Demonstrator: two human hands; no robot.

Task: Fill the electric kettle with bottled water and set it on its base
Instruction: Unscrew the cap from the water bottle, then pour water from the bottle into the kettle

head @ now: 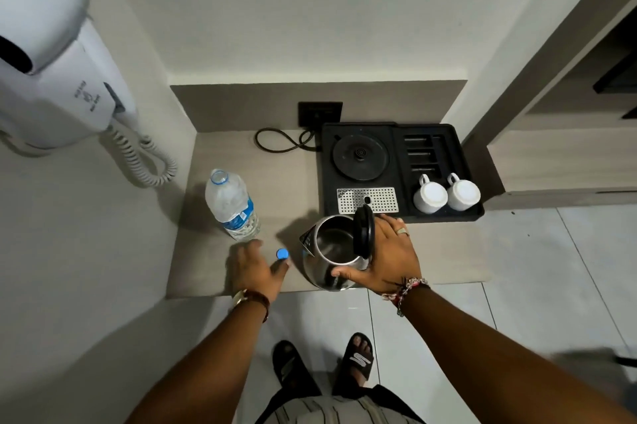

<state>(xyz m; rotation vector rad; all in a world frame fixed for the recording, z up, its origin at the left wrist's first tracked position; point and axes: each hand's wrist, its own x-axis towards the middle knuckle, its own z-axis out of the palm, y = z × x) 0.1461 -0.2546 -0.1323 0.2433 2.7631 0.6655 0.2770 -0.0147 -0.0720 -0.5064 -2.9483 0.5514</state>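
Note:
A steel electric kettle (329, 247) stands on the low shelf with its black lid (364, 234) flipped up. My right hand (386, 253) wraps around its handle side. An uncapped clear water bottle (231, 204) with a blue label stands to the left, mostly empty. Its blue cap (282, 253) lies on the shelf between bottle and kettle. My left hand (256, 270) hovers just below the cap and bottle, fingers spread, holding nothing. The round black kettle base (361, 157) sits bare in the black tray (400, 213) behind the kettle.
Two white cups (446, 196) stand upside down in the tray's right part, beside a perforated metal drip plate (367, 199). A black cord (282, 141) runs to a wall socket (320, 113). A wall-mounted hair dryer (51, 54) hangs at left. Tiled floor lies below.

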